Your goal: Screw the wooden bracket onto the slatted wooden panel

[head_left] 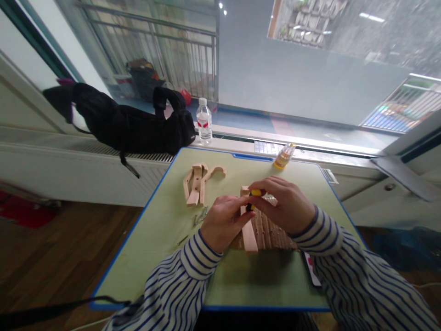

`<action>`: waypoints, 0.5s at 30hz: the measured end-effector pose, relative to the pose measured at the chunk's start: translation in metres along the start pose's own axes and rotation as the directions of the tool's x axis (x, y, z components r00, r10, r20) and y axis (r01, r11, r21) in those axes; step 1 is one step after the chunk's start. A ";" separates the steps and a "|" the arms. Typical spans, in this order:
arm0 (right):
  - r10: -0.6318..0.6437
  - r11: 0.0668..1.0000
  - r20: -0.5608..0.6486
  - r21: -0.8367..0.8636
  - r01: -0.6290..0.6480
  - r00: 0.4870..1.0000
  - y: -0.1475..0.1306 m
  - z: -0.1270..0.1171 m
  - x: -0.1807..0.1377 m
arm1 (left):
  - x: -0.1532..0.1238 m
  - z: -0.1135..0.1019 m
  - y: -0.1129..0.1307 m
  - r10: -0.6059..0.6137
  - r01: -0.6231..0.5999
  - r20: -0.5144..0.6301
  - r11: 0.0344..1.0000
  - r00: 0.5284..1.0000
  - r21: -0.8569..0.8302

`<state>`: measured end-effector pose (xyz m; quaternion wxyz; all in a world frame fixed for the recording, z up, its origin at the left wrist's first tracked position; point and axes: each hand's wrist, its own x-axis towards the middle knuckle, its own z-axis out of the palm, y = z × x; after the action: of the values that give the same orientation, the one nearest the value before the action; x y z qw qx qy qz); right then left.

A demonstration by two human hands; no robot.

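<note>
A short stubby screwdriver (255, 192) with a yellow-and-black handle stands over a pale wooden hook piece (249, 236). My right hand (287, 204) grips the top of its handle with closed fingers. My left hand (223, 220) is closed around the lower part of the tool, thumb and index finger beside the black section, and rests over the wooden piece. The screwdriver's tip is hidden by my fingers. Beneath lies a brown ridged wooden board (270, 234) with small holes. Several screws (200, 216) lie to the left of my left hand.
More pale wooden hooks (197, 184) lie at the table's back left. A small bottle of yellow liquid (284, 156) stands at the back right edge of the green table (144, 257). A water bottle (204, 122) and a black bag (138, 124) sit on the sill. A card-like object (313, 271) lies under my right forearm.
</note>
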<state>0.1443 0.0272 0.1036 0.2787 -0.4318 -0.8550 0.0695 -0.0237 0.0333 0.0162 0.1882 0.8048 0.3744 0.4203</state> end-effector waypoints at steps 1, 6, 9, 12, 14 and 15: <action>-0.002 1.000 0.000 -0.004 0.002 1.000 0.000 -0.001 0.000 | 0.000 0.000 0.000 0.000 0.000 -0.001 1.000 1.000 0.007; -0.059 0.998 0.081 0.012 0.058 0.995 -0.002 -0.009 0.002 | 0.002 -0.002 0.002 -0.002 0.002 0.040 1.000 0.999 0.004; -0.108 0.994 0.130 0.028 0.106 0.986 -0.001 -0.013 0.004 | 0.004 -0.005 0.003 0.007 -0.006 0.057 1.000 0.998 -0.015; -0.125 0.992 0.165 0.021 0.123 0.978 0.000 -0.015 0.006 | 0.005 -0.007 0.004 0.015 -0.012 0.086 1.000 0.996 -0.028; -0.120 0.993 0.174 0.009 0.120 0.977 0.000 -0.016 0.007 | 0.006 -0.008 0.004 0.021 -0.018 0.110 0.999 0.994 -0.030; -0.117 0.993 0.174 0.002 0.118 0.978 0.001 -0.017 0.007 | 0.007 -0.008 0.004 0.026 -0.022 0.122 0.999 0.992 -0.033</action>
<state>0.1502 0.0311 0.1203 0.2047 -0.3739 -0.9004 0.0869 -0.0260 0.0356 0.0270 0.2181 0.8304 0.3458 0.3784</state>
